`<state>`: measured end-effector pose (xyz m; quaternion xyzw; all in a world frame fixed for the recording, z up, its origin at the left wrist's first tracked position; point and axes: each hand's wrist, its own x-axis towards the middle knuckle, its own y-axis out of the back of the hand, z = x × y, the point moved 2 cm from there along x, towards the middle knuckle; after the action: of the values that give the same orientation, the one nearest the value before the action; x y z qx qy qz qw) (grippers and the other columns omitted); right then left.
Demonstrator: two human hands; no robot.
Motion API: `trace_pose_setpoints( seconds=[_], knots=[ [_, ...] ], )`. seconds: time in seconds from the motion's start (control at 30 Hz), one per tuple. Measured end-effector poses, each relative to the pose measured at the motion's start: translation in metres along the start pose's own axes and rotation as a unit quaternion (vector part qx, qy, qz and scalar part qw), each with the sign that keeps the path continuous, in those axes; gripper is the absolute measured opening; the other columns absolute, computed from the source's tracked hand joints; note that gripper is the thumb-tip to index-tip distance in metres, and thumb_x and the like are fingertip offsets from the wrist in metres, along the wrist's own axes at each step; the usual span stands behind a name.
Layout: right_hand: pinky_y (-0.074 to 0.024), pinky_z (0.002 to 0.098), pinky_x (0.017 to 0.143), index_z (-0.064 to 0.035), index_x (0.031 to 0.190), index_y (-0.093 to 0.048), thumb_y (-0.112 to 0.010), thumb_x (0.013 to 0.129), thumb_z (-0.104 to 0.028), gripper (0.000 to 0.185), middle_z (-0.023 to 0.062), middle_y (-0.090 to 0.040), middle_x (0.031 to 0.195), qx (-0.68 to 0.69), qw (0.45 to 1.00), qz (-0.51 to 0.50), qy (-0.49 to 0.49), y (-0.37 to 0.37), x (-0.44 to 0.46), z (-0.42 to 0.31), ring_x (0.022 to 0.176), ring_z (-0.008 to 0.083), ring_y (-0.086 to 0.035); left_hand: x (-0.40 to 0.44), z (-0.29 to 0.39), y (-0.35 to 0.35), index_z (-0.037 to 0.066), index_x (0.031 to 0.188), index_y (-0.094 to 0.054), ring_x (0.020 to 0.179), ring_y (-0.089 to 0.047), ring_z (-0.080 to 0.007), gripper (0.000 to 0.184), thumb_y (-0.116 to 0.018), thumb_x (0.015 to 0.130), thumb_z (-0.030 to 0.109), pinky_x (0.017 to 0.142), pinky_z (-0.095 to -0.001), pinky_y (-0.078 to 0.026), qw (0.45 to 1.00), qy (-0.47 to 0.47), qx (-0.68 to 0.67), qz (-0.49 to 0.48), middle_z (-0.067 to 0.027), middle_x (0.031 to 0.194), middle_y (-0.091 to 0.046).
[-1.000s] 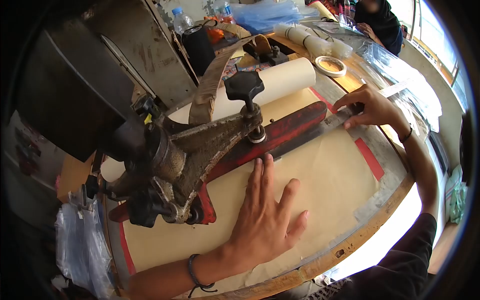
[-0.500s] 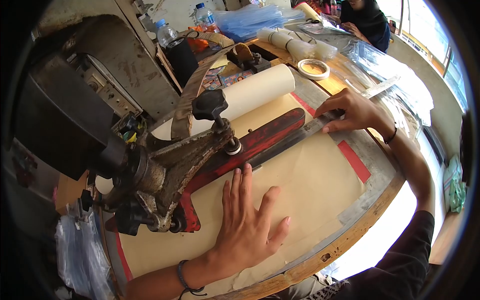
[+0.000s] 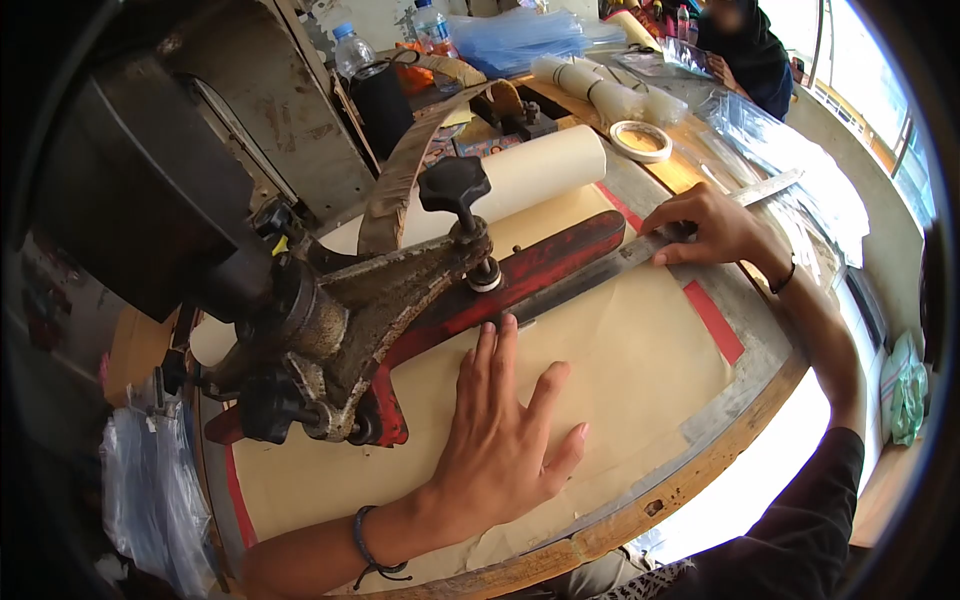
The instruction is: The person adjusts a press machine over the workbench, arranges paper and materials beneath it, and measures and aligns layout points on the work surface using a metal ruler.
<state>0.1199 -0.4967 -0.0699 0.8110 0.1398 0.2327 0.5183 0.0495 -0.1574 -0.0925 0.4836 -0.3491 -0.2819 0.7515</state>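
A long metal ruler (image 3: 590, 277) lies along the near side of the machine's worn red and black bar (image 3: 565, 250). My right hand (image 3: 712, 225) is closed around it near its far part, thumb on the near side and fingers across the top. The ruler's bare end sticks out past that hand to the right. My left hand (image 3: 500, 440) is spread, its fingertips at or very close to the ruler's near edge, the palm over a beige sheet (image 3: 630, 370). Part of the ruler is hidden beside the bar. A small light piece shows by my left fingertips.
The machine's dark arm and black star knob (image 3: 453, 185) stand at left. Behind the bar lies a cream roll (image 3: 530, 165). A tape roll (image 3: 640, 142), plastic bundles (image 3: 610, 90) and bottles (image 3: 353, 50) are farther back. Another person (image 3: 745, 60) sits at the far right.
The whole view has shifted slightly, with the machine appearing a little farther right and up. Both hands keep nearly the same pose against the ruler. The other person's hand now has a clear plastic piece.
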Motion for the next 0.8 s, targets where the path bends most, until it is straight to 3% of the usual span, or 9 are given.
trace_pose_setpoints(
  seconds=[0.3,0.47,0.8],
  knots=[
    [-0.0502,0.0347,0.063,-0.0074,0.108,-0.075,-0.081,0.083,-0.044,0.044,0.0091,-0.068,0.074,-0.013,1.000,0.009,0.005,-0.0018,-0.0006,0.0034,0.066,0.0221,-0.065,-0.0016,-0.0015,-0.0026,0.004,0.138,-0.045,0.136,-0.025,-0.0620,0.058,-0.062,0.093,0.036,0.111,-0.0676,-0.025,1.000,-0.004,-0.008,0.015,-0.0432,0.149,-0.018],
    [-0.0469,0.0343,0.060,-0.0072,0.108,-0.074,-0.081,0.083,-0.045,0.046,0.0074,-0.062,0.067,0.005,1.000,-0.004,0.001,-0.0015,0.0003,0.0005,0.062,0.0206,-0.062,-0.0005,0.0006,0.0000,0.004,0.137,-0.046,0.136,-0.026,-0.0605,0.057,-0.062,0.092,0.036,0.111,-0.0662,-0.025,1.000,0.004,0.001,0.010,-0.0419,0.148,-0.020],
    [-0.0488,0.0339,0.063,-0.0064,0.107,-0.074,-0.082,0.083,-0.045,0.046,0.0078,-0.067,0.073,0.006,1.000,0.018,-0.007,-0.0003,-0.0028,0.0054,0.065,0.0200,-0.063,-0.0009,0.0002,0.0013,0.002,0.137,-0.046,0.139,-0.022,-0.0615,0.057,-0.061,0.093,0.035,0.113,-0.0658,-0.024,1.000,-0.010,-0.012,0.008,-0.0433,0.151,-0.017]
  ],
)
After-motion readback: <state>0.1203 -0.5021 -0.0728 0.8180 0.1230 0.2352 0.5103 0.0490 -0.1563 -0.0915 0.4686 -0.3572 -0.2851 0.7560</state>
